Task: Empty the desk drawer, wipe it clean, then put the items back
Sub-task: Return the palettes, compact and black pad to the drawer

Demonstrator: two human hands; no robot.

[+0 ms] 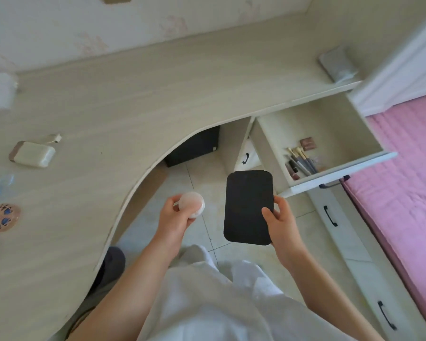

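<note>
The head view looks down on a curved pale worktop [123,102] and on two hands held over the tiled floor in front of it. The left hand [176,214] holds one round pinkish powder puff [191,205], with the fingers curled under it and the thumb at its left side. The right hand [282,217] pinches one flat black rectangular card with rounded corners [249,207] at its right edge; the thumb lies on the black face and the other fingers are behind it. The puff and the black card are near each other but do not touch.

One drawer [330,134] stands pulled open to the right of the hands, above and just beside the top corner of the black card. At its front end lies a bunch of makeup brushes [301,159]; I cannot count them exactly. Behind them lies one small brown compact [306,143]. The rest of the drawer floor is bare.

Below the open drawer, three closed drawer fronts with dark handles are seen. On the worktop, far left of the hands, there are one cream-coloured case [32,153], one round patterned coaster [1,217] and a blurred blue and white thing at the edge. One grey folded cloth [336,62] lies at the far right corner of the worktop. A pink bed cover [408,173] fills the right side.
</note>
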